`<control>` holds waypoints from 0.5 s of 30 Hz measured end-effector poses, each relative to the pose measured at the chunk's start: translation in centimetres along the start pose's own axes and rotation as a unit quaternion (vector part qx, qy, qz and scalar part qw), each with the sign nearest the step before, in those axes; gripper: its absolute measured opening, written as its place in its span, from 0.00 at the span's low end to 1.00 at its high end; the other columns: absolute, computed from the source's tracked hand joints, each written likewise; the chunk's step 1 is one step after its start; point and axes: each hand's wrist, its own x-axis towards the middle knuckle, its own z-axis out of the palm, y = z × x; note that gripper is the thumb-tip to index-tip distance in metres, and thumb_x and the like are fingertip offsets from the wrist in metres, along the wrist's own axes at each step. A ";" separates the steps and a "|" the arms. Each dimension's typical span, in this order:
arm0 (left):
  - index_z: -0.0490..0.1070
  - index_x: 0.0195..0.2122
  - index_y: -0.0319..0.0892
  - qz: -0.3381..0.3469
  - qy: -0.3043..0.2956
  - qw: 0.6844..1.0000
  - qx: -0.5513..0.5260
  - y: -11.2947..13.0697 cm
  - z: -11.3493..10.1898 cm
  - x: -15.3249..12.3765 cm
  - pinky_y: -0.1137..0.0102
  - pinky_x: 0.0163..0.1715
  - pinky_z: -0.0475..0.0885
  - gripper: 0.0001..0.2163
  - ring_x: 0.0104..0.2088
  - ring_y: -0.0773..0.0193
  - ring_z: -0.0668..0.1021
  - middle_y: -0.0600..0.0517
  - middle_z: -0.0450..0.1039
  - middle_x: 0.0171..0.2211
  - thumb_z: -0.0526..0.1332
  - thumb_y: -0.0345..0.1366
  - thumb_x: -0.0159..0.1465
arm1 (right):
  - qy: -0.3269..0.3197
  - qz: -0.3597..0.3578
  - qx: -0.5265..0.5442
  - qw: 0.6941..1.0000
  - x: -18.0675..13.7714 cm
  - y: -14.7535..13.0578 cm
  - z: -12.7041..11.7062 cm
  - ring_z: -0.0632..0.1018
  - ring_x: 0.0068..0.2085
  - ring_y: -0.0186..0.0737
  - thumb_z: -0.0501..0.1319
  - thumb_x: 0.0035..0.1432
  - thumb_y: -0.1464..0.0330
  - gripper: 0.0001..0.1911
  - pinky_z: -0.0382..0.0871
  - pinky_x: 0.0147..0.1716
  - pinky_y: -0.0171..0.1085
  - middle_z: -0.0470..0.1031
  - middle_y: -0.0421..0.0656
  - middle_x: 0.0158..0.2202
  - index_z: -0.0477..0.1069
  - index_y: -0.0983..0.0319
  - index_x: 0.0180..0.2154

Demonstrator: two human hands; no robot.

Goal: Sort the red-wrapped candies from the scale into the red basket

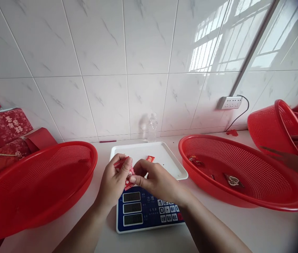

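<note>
Above the front of a weighing scale [151, 221], my left hand [113, 182] is closed on a small red packet [130, 174] with pale printing. My right hand [156, 179] pinches the same packet at its right edge, thumb and finger together; part of the packet is covered by my fingers. Behind my hands lies the scale's white tray [168, 163], with a small red wrapper piece [150, 159] and a few dark specks on it. The blue panel carries displays and number keys, partly covered by my right hand.
On the left is a large red basket [85, 151], with red gift boxes [6, 124] behind it. The right-hand red basket [191, 140] holds a few small packets. Another person's hands [291, 158] touch a tilted red basket [263, 121]. A clear bottle [153, 126] stands by the wall.
</note>
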 end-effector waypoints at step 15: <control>0.67 0.29 0.41 -0.134 0.002 0.968 -0.214 1.0 0.0 0.2 0.81 0.13 0.60 0.19 0.22 0.71 0.69 0.54 0.67 0.25 0.61 0.55 0.57 | 0.061 0.007 0.155 0.986 0.5 0.1 -1.1 0.75 0.31 0.37 0.59 0.57 0.54 0.17 0.63 0.25 0.33 0.76 0.43 0.30 0.70 0.62 0.35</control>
